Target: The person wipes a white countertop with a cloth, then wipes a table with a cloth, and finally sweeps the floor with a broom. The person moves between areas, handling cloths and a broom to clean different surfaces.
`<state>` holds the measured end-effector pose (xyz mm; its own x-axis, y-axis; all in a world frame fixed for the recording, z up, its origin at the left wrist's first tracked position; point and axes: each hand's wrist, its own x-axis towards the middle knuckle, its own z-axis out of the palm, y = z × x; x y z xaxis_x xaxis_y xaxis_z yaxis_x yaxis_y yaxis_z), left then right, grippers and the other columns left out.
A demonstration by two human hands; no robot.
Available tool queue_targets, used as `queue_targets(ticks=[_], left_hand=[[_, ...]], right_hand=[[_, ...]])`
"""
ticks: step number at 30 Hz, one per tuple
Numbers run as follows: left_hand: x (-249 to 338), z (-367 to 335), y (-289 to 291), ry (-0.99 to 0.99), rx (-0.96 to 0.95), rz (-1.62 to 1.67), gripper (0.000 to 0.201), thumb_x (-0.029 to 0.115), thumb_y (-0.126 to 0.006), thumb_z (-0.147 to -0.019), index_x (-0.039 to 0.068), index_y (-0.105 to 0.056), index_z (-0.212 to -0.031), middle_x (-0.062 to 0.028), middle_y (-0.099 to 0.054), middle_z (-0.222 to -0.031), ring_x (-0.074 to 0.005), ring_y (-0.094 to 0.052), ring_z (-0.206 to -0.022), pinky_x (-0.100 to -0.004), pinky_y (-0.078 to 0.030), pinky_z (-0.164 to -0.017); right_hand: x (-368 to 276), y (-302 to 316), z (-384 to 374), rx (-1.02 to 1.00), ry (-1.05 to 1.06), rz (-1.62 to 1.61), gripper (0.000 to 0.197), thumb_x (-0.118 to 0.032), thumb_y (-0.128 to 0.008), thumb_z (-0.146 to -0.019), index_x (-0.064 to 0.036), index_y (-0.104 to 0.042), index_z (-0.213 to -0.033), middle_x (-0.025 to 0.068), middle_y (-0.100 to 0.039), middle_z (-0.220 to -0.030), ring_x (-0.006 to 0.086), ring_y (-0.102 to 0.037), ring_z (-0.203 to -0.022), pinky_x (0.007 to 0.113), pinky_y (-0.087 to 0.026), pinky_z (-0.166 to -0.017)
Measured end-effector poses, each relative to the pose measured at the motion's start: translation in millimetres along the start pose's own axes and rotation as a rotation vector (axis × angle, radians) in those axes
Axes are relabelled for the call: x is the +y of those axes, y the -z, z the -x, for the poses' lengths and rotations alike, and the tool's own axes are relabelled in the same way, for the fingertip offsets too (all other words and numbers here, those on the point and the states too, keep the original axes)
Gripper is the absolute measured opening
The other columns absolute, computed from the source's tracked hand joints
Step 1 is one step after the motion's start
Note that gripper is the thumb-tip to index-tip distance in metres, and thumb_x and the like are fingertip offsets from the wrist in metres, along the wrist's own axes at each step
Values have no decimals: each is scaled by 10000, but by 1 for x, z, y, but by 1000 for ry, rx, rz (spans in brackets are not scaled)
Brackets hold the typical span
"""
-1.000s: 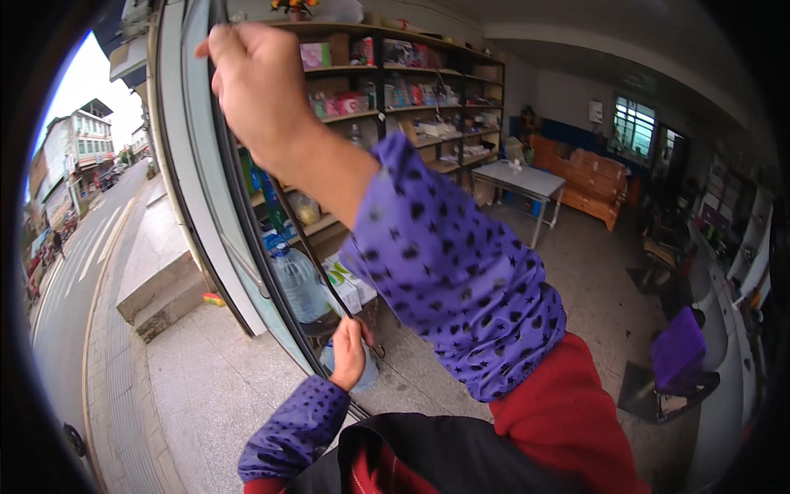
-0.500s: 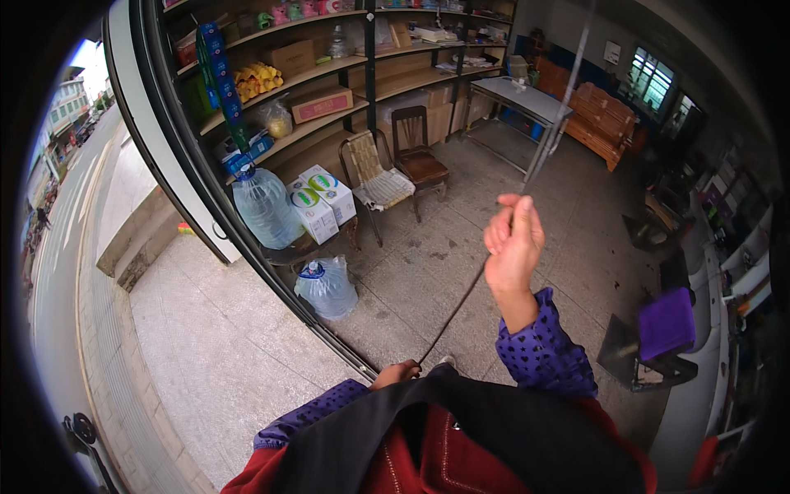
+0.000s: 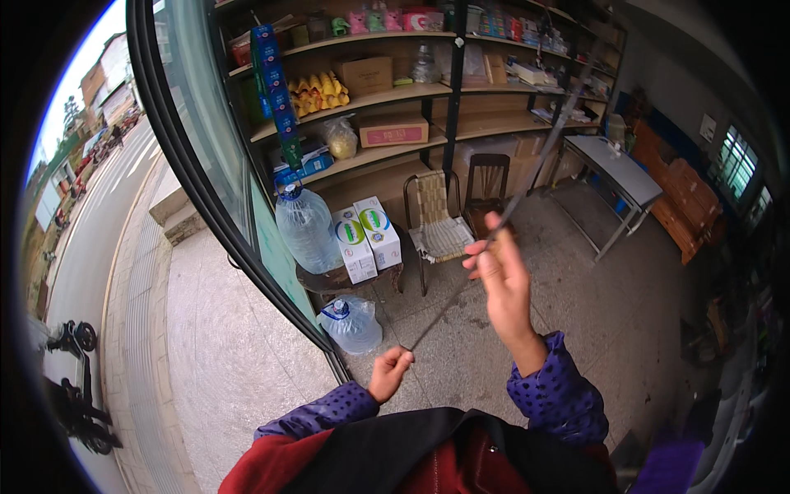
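Note:
A long thin rod (image 3: 448, 309) slants up from lower left to upper right in front of me. Its lower stretch is dark and slim, while the upper stretch looks greyer, thicker and blurred. My left hand (image 3: 390, 372), low in the middle, is closed round the lower end. Higher up, my right hand (image 3: 506, 288) grips the rod between thumb and fingers, the forearm raised. The rod's top crosses in front of the shelves; its far tip is too blurred to make out.
Wooden shelves (image 3: 378, 148) with goods line the back. Ahead stand a water jug (image 3: 309, 230) and white boxes (image 3: 368, 239) on a stool, another jug (image 3: 352, 327) on the floor, two chairs (image 3: 436, 226) and a grey table (image 3: 613, 169). The door frame (image 3: 218, 222) borders the street.
My view has swung toward the doorway side and the shelves. My left hand has come up and forward from my body, and my right hand's fingers now close on the rod, which leans further over.

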<state>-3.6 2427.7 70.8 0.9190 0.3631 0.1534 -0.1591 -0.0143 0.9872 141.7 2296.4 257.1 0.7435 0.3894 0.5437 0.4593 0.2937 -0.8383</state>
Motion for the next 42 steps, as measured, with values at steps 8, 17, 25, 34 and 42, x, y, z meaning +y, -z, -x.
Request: queue_targets(ticks=[8,17,25,34,42], left_hand=[[76,-151,111,-451,788,-278,250,165,-483,-914,9,-478,-719,19,-403,-605,-56,-347,-581,-227,-317,-514],[147,-330,301,-705,1283,-458,337,250,-472,-922,2,-441,-697,-95,-381,-552,-135,-329,-525,-306,-323,-487],[228,-454,416,-749,1488,-618,339,311,-455,-911,25,-496,-732,-181,-529,-644,-361,-517,-612,-405,-381,-535],[293,-522,508,-710,1583,-738,363,361,-428,-909,40,-566,-812,-191,-592,-749,-395,-554,-720,-449,-415,-597],[234,-562,578,-604,1558,-770,338,392,-392,-917,114,-582,-904,-174,-618,-855,-373,-572,-817,-430,-436,-646]], right_hand=[[124,67,11,-146,-589,-116,245,-84,-491,-889,1,-536,-1115,79,-597,-926,135,-607,-706,228,-478,-599],[228,122,9,106,-900,-78,215,-113,-522,-857,-52,-580,-1054,74,-593,-773,143,-546,-622,237,-449,-541],[288,-5,-110,18,-836,-256,209,-101,-531,-852,-24,-577,-1041,44,-568,-711,128,-540,-603,243,-436,-521],[351,-32,-152,-42,-784,-396,208,-88,-506,-865,-28,-565,-1055,68,-607,-812,174,-585,-640,285,-482,-570],[375,-17,-147,54,-912,-372,324,-156,-573,-814,-75,-538,-1125,105,-607,-813,191,-582,-651,317,-478,-576]])
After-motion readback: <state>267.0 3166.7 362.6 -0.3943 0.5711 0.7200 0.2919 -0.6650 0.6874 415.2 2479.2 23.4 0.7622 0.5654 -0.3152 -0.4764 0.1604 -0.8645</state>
